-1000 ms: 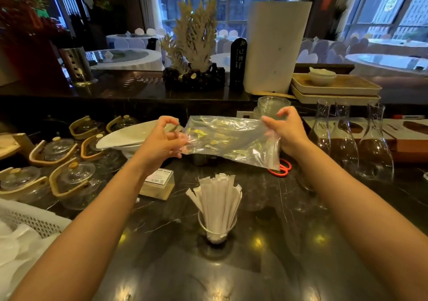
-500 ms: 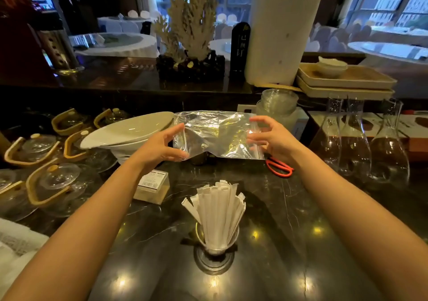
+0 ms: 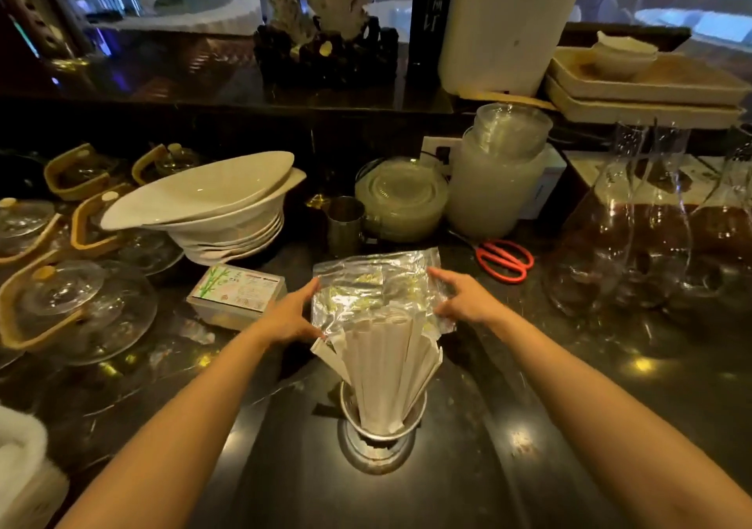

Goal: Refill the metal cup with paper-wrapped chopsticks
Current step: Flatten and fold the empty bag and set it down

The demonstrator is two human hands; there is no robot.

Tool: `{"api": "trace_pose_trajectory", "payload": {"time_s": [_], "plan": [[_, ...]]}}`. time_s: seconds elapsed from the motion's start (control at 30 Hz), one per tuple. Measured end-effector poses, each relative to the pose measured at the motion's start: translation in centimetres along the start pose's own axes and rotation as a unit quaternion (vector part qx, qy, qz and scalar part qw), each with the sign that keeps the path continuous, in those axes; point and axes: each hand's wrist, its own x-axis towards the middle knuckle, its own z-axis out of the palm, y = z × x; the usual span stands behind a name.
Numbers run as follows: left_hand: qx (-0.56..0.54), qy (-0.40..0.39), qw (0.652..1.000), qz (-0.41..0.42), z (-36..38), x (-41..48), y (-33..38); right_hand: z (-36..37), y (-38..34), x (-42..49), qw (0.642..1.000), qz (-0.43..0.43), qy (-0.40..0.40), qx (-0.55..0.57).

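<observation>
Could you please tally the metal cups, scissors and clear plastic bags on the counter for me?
Metal cups: 2 (one holding chopsticks, one empty)
Red scissors: 1
Clear plastic bags: 1
Total: 4

The metal cup stood upright on the dark table, packed with white paper-wrapped chopsticks fanned outward at the top; their upper ends were overlapped by a crinkled clear plastic bag.

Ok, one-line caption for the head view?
Both hands hold a clear plastic bag above the chopstick-filled metal cup.
</observation>
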Motion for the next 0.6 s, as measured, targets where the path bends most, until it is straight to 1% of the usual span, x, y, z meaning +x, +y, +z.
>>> {"api": "trace_pose_trajectory", "payload": {"time_s": [0.07, 0.13, 0.23, 0.3, 0.33, 0.4, 0.47, 0.5, 0.57, 0.6], "plan": [[0.049, -0.016, 0.999, -0.015, 0.9, 0.4, -0.2, 1.2, 1.4, 0.3, 0.999, 0.033, -0.026, -0.03], [0.08, -0.023, 0.996, -0.012, 1.8, 0.5, 0.0, 1.8, 2.3, 0.4, 0.995, 0.05, -0.038, -0.073], [0.149, -0.037, 0.988, 0.001, 2.6, 0.7, 0.5, 2.3, 2.6, 0.3, 0.992, 0.042, -0.052, -0.109], [0.211, -0.045, 0.976, -0.024, 2.6, 0.8, 0.8, 2.3, 2.4, 0.1, 0.987, 0.039, -0.066, -0.14], [0.237, -0.033, 0.97, -0.037, 2.5, 0.9, 1.0, 2.2, 2.3, 0.0, 0.985, 0.043, -0.065, -0.151], [0.257, 0.043, 0.964, -0.043, 2.6, 0.6, 1.8, 2.0, 1.6, -0.3, 0.979, 0.048, -0.023, -0.198], [0.256, 0.126, 0.959, -0.004, 3.0, 0.7, 2.5, 2.5, 0.7, -0.5, 0.968, 0.025, 0.046, -0.244], [0.273, 0.14, 0.951, 0.028, 3.4, 1.1, 2.7, 3.0, 0.3, -0.6, 0.966, 0.009, 0.067, -0.251], [0.336, 0.108, 0.932, 0.078, 4.0, 2.1, 2.8, 4.4, -0.2, -0.4, 0.966, -0.023, 0.055, -0.25], [0.366, 0.08, 0.924, 0.082, 4.4, 2.7, 2.8, 5.2, -0.3, -0.2, 0.964, -0.036, 0.033, -0.263]]}}
